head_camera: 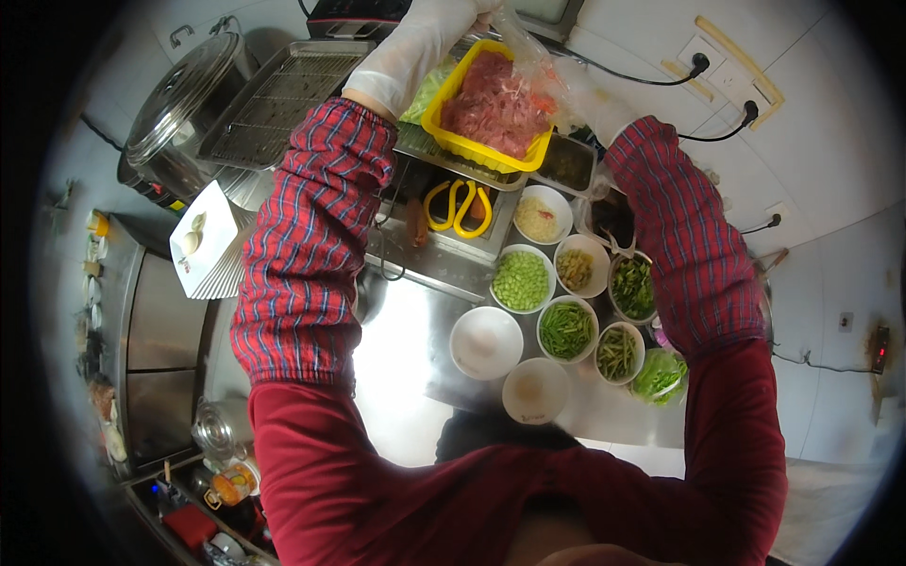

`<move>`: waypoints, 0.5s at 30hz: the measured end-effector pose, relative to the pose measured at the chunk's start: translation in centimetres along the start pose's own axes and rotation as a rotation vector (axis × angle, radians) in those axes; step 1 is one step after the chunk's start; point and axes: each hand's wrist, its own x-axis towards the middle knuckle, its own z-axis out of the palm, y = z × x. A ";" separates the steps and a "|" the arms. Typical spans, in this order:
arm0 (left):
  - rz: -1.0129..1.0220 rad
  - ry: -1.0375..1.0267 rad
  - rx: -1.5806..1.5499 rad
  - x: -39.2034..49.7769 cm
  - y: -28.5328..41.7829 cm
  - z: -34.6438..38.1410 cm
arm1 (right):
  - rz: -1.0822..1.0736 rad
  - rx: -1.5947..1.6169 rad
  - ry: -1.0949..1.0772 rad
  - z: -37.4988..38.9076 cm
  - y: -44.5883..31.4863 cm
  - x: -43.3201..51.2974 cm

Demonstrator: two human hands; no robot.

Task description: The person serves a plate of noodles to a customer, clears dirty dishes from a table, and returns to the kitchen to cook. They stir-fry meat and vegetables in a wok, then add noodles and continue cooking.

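Note:
My left hand (463, 15), in a whitish translucent glove, is at the top edge with its fingertips closed on a clear plastic bag (520, 39). My right hand (591, 95), also gloved, is at the lower part of the bag; film and blur hide its fingers. Orange-red shreds (546, 78) show by the bag. Below and between my hands, a yellow plastic basket (527, 161) holds sliced raw meat (488, 102). Green leafy vegetable (430, 92) lies at its left. Yellow-handled scissors (463, 209) lie nearer to me.
Bowls of chopped green vegetable (524, 281), minced garlic (538, 218) and green stems (566, 327) crowd the right, near a white bowl (487, 343). At left are stacked white plates (205, 244), a tray with a wire rack (283, 99) and a lidded steel pot (180, 99). Plugged cords (697, 65) line the wall.

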 end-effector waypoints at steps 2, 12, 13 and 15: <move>-0.008 -0.023 -0.037 0.2 -0.1 0.0 | 0.130 0.339 0.050 0.1 -0.2 0.3; -0.012 -0.007 -0.021 -0.3 0.3 0.1 | 0.184 0.496 -0.320 1.1 1.4 1.8; -0.020 0.000 -0.012 -0.4 0.5 0.2 | 0.025 0.189 -0.294 1.3 1.1 1.4; -0.024 0.002 0.024 -0.7 0.8 0.4 | -0.130 -0.619 -0.269 1.2 0.4 0.3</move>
